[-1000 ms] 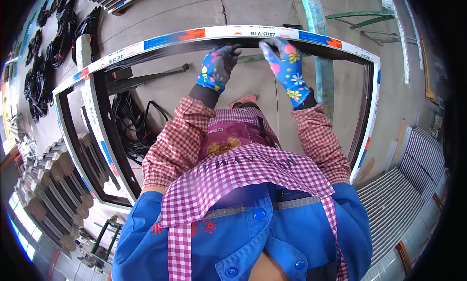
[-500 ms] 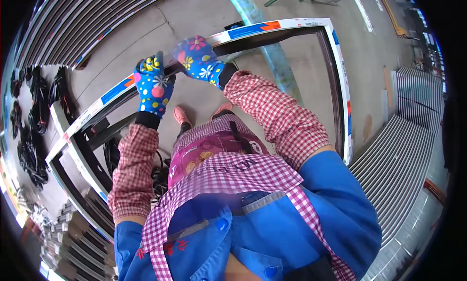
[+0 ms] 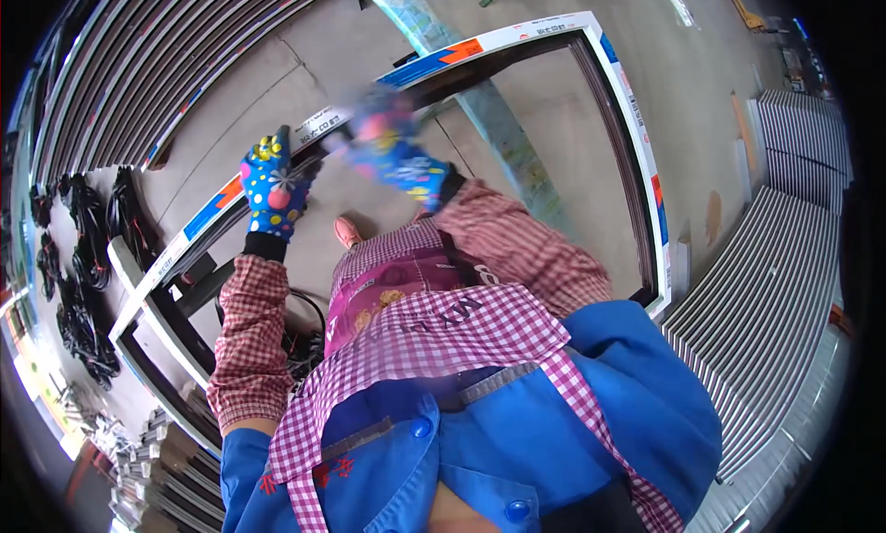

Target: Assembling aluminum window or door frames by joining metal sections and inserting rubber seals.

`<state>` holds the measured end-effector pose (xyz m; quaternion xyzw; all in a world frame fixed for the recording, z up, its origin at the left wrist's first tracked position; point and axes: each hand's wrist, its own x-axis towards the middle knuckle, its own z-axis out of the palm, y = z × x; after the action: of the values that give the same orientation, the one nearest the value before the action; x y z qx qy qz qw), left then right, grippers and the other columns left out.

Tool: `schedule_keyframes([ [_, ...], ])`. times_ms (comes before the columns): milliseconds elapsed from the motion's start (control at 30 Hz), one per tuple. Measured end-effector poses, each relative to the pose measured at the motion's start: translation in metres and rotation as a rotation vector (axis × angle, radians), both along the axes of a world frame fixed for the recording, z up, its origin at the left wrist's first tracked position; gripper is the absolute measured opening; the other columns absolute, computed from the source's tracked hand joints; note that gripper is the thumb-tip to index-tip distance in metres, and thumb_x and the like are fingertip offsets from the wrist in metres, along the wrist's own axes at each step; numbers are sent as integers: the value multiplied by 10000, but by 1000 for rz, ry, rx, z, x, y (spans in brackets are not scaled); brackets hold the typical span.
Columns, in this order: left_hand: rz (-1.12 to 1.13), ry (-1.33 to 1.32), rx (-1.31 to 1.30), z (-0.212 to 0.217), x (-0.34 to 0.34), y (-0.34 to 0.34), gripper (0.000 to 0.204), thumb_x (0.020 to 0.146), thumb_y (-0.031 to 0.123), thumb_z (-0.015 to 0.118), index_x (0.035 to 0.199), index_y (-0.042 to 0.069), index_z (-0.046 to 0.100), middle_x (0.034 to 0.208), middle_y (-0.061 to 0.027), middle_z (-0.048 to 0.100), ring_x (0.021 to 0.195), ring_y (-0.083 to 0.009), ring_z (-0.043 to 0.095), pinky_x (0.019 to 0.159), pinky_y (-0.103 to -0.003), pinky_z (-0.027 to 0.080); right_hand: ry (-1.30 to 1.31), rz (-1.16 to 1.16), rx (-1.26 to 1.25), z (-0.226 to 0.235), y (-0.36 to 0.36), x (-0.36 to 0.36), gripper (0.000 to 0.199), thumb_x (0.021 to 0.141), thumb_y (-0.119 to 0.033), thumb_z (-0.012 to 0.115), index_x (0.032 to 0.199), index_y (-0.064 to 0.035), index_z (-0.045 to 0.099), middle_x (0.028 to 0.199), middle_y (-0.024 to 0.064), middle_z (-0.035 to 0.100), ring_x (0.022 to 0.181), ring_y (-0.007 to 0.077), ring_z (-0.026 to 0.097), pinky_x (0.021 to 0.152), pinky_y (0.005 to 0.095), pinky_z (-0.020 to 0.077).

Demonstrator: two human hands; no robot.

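Observation:
A large window frame [image 3: 637, 118], white with blue and orange film strips and black inner edges, spans the view in front of me. My left hand [image 3: 275, 184], in a blue flowered glove, is closed round the frame's far rail, left of the middle. Farther right along that rail is my right hand [image 3: 392, 153], gloved alike. Motion smears its fingers, and whether they touch the rail cannot be told.
Ribbed stacks of long profiles lie at the far left [image 3: 175, 53] and right [image 3: 757, 302]. Black gasket coils [image 3: 88, 247] hang at the left, above piled profiles [image 3: 171, 459]. A pale greenish beam [image 3: 503, 136] passes beneath the frame.
My right hand has come a little nearer and is more smeared. The view has shifted, with the frame's far right corner now higher and farther left. My left hand keeps its hold.

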<state>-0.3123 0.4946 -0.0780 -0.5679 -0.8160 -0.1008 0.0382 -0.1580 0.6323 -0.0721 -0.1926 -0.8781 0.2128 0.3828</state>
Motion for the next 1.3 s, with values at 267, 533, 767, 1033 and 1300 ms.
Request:
schedule_keyframes([
  [267,-124,-39,71,-13,80,123,613,710,512,725,1091,51,591,965,-134,637,894,-319,609,741,-416,480,283,-488,-1137,-111,99,118,295,948,-292,545,1004,-3,528,865,124,661,714,208,665,652,314,578],
  [533,-98,-94,77,-13,83,136,477,699,360,717,1100,133,596,1002,-118,637,861,-331,619,719,-428,482,534,-394,-1610,-56,106,100,269,886,-199,645,1078,-11,627,910,89,688,704,178,673,621,291,572],
  [767,-72,-45,94,-16,86,137,427,712,371,711,1058,140,613,960,-94,646,843,-303,630,718,-406,492,624,-316,-1566,-55,108,96,249,901,-162,615,1124,-51,606,889,96,696,666,195,683,546,272,556],
  [1033,-37,-56,199,-16,90,137,467,718,468,745,1001,108,657,899,-96,663,848,-293,639,742,-382,494,638,-228,-1677,-58,113,101,263,939,-132,550,1184,-36,566,905,137,696,721,230,696,587,274,569],
  [1300,-54,-38,5,-2,101,149,625,668,503,765,1128,114,595,988,-91,650,899,-282,629,774,-382,483,673,-156,-1795,-60,120,107,257,932,-110,558,1172,-21,568,940,145,683,773,259,694,643,324,592],
])
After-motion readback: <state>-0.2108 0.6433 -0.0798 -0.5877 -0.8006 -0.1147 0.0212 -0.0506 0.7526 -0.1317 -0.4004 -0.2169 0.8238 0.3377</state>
